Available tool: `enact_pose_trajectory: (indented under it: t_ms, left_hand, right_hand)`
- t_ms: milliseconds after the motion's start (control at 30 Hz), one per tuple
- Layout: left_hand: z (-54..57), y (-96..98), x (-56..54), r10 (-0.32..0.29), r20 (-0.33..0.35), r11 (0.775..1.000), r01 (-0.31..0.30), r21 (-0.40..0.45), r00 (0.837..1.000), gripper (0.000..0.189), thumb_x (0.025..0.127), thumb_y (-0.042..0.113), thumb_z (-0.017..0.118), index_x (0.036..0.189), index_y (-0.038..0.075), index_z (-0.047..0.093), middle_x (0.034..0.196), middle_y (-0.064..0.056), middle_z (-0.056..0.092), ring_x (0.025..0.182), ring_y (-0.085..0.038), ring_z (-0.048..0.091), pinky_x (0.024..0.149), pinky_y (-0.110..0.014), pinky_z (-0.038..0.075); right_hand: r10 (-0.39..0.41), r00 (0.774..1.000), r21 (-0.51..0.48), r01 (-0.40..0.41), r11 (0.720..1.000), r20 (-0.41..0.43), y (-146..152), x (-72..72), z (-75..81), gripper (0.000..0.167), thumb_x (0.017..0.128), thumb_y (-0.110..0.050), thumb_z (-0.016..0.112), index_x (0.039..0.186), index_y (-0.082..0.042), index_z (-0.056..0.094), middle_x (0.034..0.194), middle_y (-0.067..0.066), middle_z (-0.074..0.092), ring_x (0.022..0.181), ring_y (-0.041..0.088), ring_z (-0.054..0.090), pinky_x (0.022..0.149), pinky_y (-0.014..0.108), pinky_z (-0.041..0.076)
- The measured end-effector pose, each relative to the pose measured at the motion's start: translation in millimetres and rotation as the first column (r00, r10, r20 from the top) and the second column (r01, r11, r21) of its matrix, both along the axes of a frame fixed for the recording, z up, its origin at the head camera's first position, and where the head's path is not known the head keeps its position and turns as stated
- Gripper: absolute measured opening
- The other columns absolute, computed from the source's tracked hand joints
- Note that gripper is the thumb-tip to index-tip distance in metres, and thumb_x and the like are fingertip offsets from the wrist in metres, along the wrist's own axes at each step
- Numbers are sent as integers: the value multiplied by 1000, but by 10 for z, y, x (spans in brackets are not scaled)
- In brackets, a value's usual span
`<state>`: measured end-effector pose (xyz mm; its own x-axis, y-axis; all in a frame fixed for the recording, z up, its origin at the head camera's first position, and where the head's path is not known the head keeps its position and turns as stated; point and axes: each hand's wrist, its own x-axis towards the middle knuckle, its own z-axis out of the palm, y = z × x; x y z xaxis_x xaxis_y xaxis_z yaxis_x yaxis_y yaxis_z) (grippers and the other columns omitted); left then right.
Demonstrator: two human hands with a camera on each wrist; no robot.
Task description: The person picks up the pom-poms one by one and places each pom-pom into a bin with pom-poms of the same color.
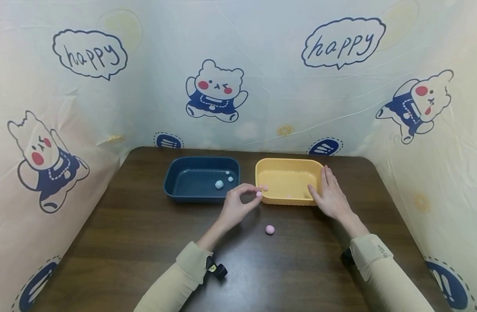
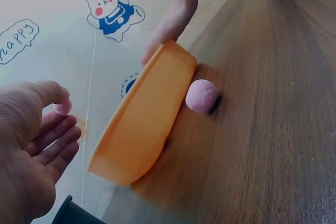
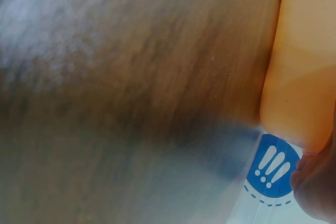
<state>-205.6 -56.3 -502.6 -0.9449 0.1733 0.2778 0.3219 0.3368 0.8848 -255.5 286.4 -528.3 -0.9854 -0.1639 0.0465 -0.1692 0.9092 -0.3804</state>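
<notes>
My left hand (image 1: 238, 203) pinches a small pink ball (image 2: 63, 108) between thumb and forefinger, at the left front corner of the yellow tray (image 1: 289, 202). The other left fingers are loosely extended. My right hand (image 1: 332, 197) rests at the tray's right end, fingers straight along the outer side and thumb over the rim. In the yellow tray lie a few small pink balls (image 1: 266, 188), partly hidden by its front wall. A larger pink ball (image 1: 270, 230) sits on the table in front of the tray.
A dark blue tray (image 1: 195, 200) stands left of the yellow one, with light blue balls (image 1: 219, 185) of different sizes in its right part. Both trays are near the back of the brown wooden table (image 1: 145, 234). A printed curtain (image 1: 262, 86) hangs behind and at both sides.
</notes>
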Motion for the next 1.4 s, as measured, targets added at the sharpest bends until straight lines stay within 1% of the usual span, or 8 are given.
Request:
enact_pose_trajectory:
  t_ms: [167,267,400,633,867,1133,1267,1400]
  left_hand:
    - [-16,18,-30,4,-2,1000,-4,-8,1000,19,98,13,83,115,5,82,120,-7,83,117,-25,75,108,-51,59]
    - [-24,34,-59,-14,-15,1000,14,-2,1000,21,100,17,82,117,5,82,123,-7,83,119,-23,75,107,-48,59]
    - [-32,62,-90,-38,-28,999,39,20,999,22,102,18,81,118,5,82,123,-8,83,119,-24,75,108,-52,59]
    - [-26,118,-137,-5,-2,1000,5,16,1000,17,100,21,82,115,11,83,117,-4,82,111,-24,74,106,-58,60]
    - [-21,188,-208,-39,8,998,38,40,999,18,102,20,79,115,8,82,113,-11,81,103,-34,73,97,-62,62]
    - [-5,262,-244,-47,-15,999,47,5,999,19,103,23,79,115,9,82,112,-9,82,100,-29,73,90,-53,63]
    - [-9,284,-256,-42,-9,999,42,-13,999,18,102,24,78,114,10,82,111,-8,82,100,-29,73,88,-47,62]
    - [-19,315,-299,-33,5,999,33,-23,999,17,102,23,78,113,10,82,110,-8,81,102,-31,73,88,-47,62]
  right_hand:
    - [1,1000,3,-1,1000,6,-4,-5,5,94,115,-54,40,172,9,0,182,33,2,170,52,8,138,66,17]
    - [-1,1000,5,1,1000,4,-3,-9,9,94,115,-54,40,172,9,0,182,33,3,170,52,9,138,66,17]
    - [-4,1000,8,3,1000,6,0,-7,9,94,115,-55,40,172,9,0,182,33,3,170,52,9,138,66,17]
    - [-8,1000,7,8,1000,3,6,3,1,94,115,-55,39,172,9,0,182,33,4,170,52,10,138,66,17]
    - [-3,1000,-5,3,1000,1,-4,4,2,94,115,-54,39,171,11,1,182,34,3,170,52,9,138,66,16]
    - [3,1000,-10,-3,1000,1,-10,5,0,94,115,-55,39,171,11,0,182,33,2,171,51,7,138,66,16]
    - [3,1000,-8,-3,1000,0,-3,2,-7,94,115,-55,39,171,11,1,182,34,2,170,51,8,138,66,16]
    - [2,1000,-12,-2,1000,-8,5,-2,-15,94,115,-54,40,171,11,1,182,34,4,170,51,9,138,66,17]
